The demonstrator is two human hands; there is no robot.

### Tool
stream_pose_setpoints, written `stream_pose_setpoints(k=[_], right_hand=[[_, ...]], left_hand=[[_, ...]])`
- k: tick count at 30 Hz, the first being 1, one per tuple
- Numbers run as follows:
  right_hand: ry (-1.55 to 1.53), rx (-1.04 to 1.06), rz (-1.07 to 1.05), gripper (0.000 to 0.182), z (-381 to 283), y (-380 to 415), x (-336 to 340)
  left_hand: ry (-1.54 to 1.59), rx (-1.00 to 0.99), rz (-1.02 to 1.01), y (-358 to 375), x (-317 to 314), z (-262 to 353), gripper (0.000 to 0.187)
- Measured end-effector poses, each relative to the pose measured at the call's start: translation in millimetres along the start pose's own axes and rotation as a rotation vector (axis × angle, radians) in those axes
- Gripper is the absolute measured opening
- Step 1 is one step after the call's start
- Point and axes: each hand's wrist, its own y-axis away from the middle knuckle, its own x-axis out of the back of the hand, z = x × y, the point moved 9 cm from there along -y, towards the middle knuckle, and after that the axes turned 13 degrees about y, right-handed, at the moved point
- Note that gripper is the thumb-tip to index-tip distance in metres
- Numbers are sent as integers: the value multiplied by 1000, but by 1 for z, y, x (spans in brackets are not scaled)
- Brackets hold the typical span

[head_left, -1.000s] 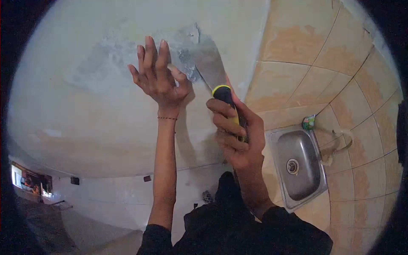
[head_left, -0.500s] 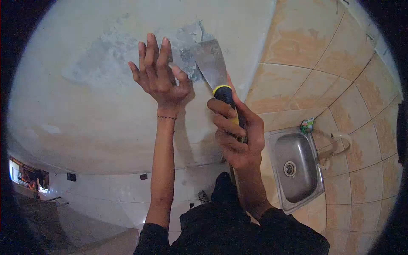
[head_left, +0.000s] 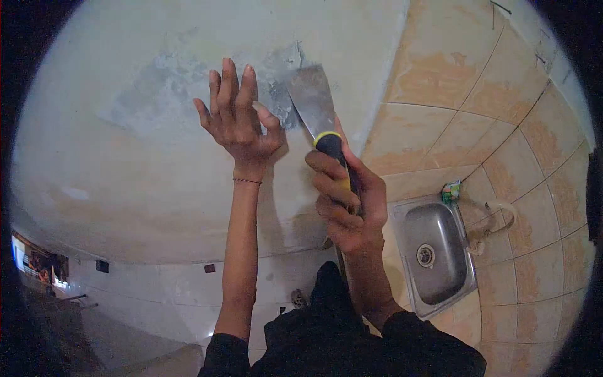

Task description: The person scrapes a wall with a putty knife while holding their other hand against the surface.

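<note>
My right hand is wrapped round the black and yellow handle of a putty knife. Its wide metal blade points up the wall and overlaps the right end of a rough grey patch, where the paint has come away. Flaking edges of paint show just above the blade. Against the pale wall, left of the knife, my left hand has its fingers spread and holds nothing. A thin dark bracelet circles the left wrist.
At the lower right a steel sink is set in a tiled counter, with a tap beside it. A green packet stands at the sink's back corner. Orange and cream tiles cover the adjoining wall.
The view has shifted slightly, so the wall patch, hands and knife sit a little lower in it. Both hands keep nearly the same pose, and the right still grips the putty knife.
</note>
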Motion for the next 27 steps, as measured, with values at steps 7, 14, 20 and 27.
stream_pose_setpoints(k=[7, 14, 20, 27], right_hand=[[-13, -16, 20, 21, -1, 4, 4], [12, -20, -48, 31, 3, 2, 3], [46, -23, -31, 51, 2, -2, -1], [27, 7, -3, 30, 0, -3, -5]], left_hand=[[1, 11, -3, 0, 1, 0, 57], [21, 12, -9, 0, 0, 0, 58], [8, 15, -12, 1, 1, 1, 59], [6, 1, -2, 1, 0, 0, 59]])
